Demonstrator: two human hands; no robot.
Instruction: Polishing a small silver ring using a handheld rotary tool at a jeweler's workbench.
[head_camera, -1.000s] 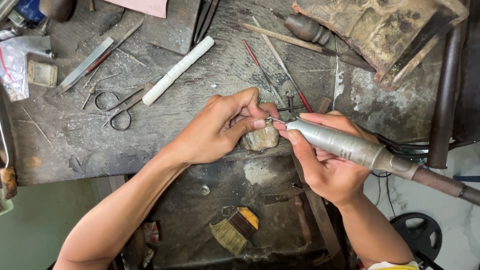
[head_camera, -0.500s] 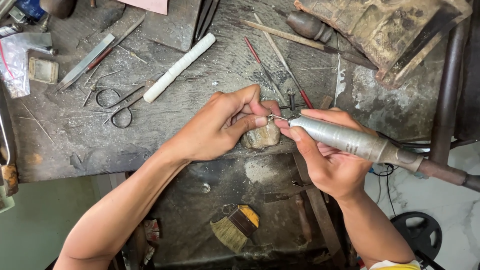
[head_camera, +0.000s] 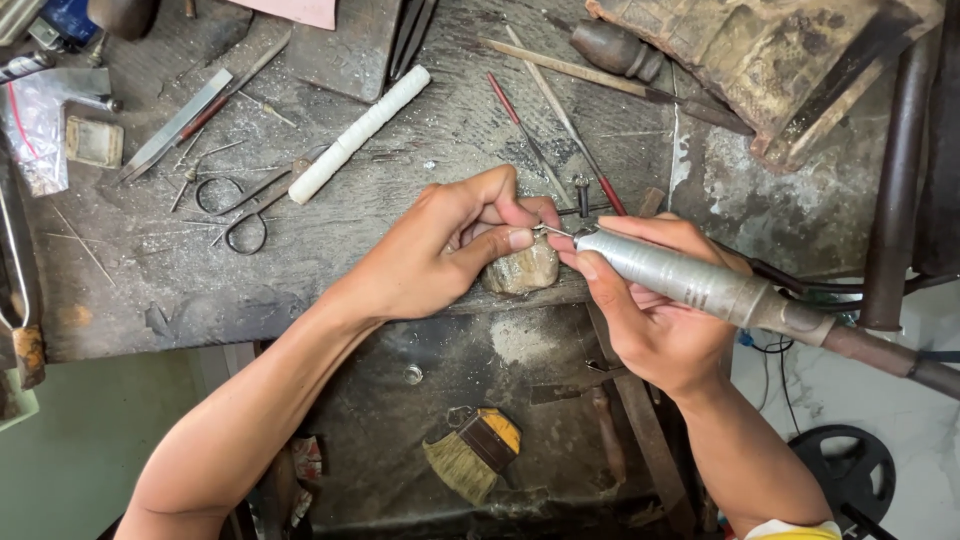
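My right hand (head_camera: 650, 310) grips a silver rotary handpiece (head_camera: 690, 282) like a pen, its thin bit pointing left. My left hand (head_camera: 450, 250) pinches a very small metal piece (head_camera: 540, 230) between thumb and fingertips, right at the bit's tip. The piece is too small to make out in detail. Both hands rest over a worn wooden bench peg (head_camera: 522, 270) at the front edge of the grey workbench (head_camera: 200, 270).
Scissors (head_camera: 245, 205), a white cylinder (head_camera: 358, 133), a flat file (head_camera: 180, 122) and thin red-handled tools (head_camera: 520, 115) lie on the bench. A brush (head_camera: 470, 455) sits in the tray below. A wooden block (head_camera: 760, 60) stands at back right, a dark pipe (head_camera: 900, 170) at right.
The hands and the handpiece stay nearly in place; the handpiece has shifted very slightly against the small piece.
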